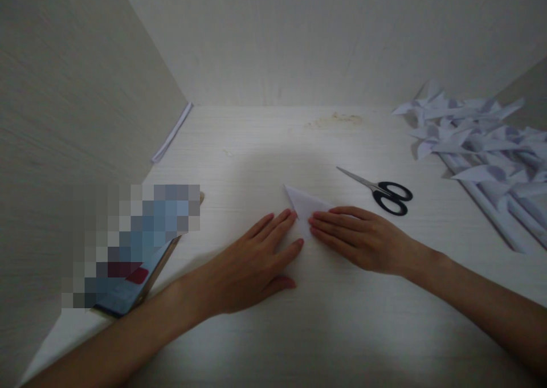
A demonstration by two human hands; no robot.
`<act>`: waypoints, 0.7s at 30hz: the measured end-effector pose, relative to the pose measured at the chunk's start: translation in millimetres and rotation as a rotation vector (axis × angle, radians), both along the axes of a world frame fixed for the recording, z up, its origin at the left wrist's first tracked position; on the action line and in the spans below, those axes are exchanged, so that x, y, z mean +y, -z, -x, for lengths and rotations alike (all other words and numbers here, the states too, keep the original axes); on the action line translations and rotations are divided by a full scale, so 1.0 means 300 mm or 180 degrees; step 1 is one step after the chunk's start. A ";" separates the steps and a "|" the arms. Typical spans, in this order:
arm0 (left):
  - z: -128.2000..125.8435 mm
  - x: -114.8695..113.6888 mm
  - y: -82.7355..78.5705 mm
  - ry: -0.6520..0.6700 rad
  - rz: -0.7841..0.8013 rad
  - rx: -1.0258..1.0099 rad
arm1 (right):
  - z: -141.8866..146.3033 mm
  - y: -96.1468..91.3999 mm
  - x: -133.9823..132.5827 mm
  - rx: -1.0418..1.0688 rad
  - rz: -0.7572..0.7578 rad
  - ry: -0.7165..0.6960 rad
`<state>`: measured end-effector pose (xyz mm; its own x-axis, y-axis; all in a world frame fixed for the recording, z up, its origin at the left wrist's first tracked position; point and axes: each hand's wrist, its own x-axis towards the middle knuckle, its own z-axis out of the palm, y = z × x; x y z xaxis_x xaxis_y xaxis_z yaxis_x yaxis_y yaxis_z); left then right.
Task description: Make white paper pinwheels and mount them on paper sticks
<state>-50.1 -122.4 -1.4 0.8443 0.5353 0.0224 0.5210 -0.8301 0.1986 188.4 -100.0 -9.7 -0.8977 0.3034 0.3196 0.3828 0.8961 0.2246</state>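
Note:
A small folded piece of white paper [304, 201] lies flat on the pale table, its pointed corner toward the far left. My right hand [356, 237] rests on the paper's right part with fingers stretched out flat, hiding some of it. At the paper's left edge are the fingertips of my left hand [260, 257]; its fingers are extended and the thumb stands apart. Just beyond my right hand lies a pair of scissors [380, 191] with black handles, the blades pointing to the far left.
Several white paper pinwheels [482, 137] with rolled paper sticks [482, 205] are heaped at the right. A phone [123, 297], partly blurred out, leans at the left near my forearm. A folded paper strip [173, 131] lies along the left wall. Pale walls enclose the table.

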 end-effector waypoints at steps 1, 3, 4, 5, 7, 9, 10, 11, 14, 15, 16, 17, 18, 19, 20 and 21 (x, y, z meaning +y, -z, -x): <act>0.000 0.000 -0.001 -0.0010 0.0003 -0.0012 | 0.000 0.000 -0.001 0.0003 -0.0003 0.0013; -0.001 -0.002 -0.001 -0.0044 0.0006 -0.0055 | 0.002 -0.001 -0.003 0.0016 -0.0003 0.0037; -0.002 -0.003 -0.001 -0.0066 0.0005 -0.0088 | 0.002 -0.002 -0.004 0.0026 -0.0004 0.0033; -0.004 -0.003 -0.002 -0.0095 -0.0003 -0.0131 | 0.003 -0.003 -0.006 0.0042 -0.0002 0.0015; -0.007 -0.004 -0.004 -0.0157 -0.0006 -0.0196 | 0.005 -0.004 -0.008 0.0072 0.0008 -0.0028; -0.010 -0.004 -0.006 -0.0182 -0.0007 -0.0243 | 0.006 -0.005 -0.010 0.0092 0.0017 -0.0064; -0.010 -0.004 -0.007 -0.0181 -0.0002 -0.0251 | 0.006 -0.006 -0.010 0.0099 0.0013 -0.0076; -0.011 -0.003 -0.008 -0.0174 0.0002 -0.0259 | 0.007 -0.006 -0.009 0.0108 0.0003 -0.0085; -0.011 -0.002 -0.010 -0.0170 0.0014 -0.0257 | 0.008 -0.007 -0.008 0.0111 -0.0034 -0.0091; -0.011 -0.002 -0.010 -0.0171 0.0014 -0.0253 | 0.008 -0.007 -0.008 0.0112 -0.0044 -0.0086; -0.012 -0.002 -0.010 -0.0172 0.0014 -0.0244 | 0.008 -0.006 -0.009 0.0107 -0.0050 -0.0076; -0.012 -0.002 -0.010 -0.0171 0.0011 -0.0234 | 0.008 -0.005 -0.009 0.0096 -0.0049 -0.0059; -0.013 -0.002 -0.010 -0.0170 0.0011 -0.0215 | 0.008 -0.003 -0.010 0.0081 -0.0045 -0.0044; -0.013 -0.001 -0.010 -0.0165 0.0013 -0.0195 | 0.008 -0.001 -0.010 0.0068 -0.0038 -0.0031; -0.014 0.000 -0.009 -0.0158 0.0012 -0.0176 | 0.008 0.001 -0.011 0.0054 -0.0030 -0.0017; -0.014 0.000 -0.008 -0.0148 0.0012 -0.0154 | 0.009 0.002 -0.011 0.0042 -0.0023 -0.0011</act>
<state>-46.0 -122.3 1.0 0.8164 0.5743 0.0606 0.5488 -0.8043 0.2278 185.8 -103.3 -10.2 -0.8944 0.2979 0.3335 0.3827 0.8958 0.2260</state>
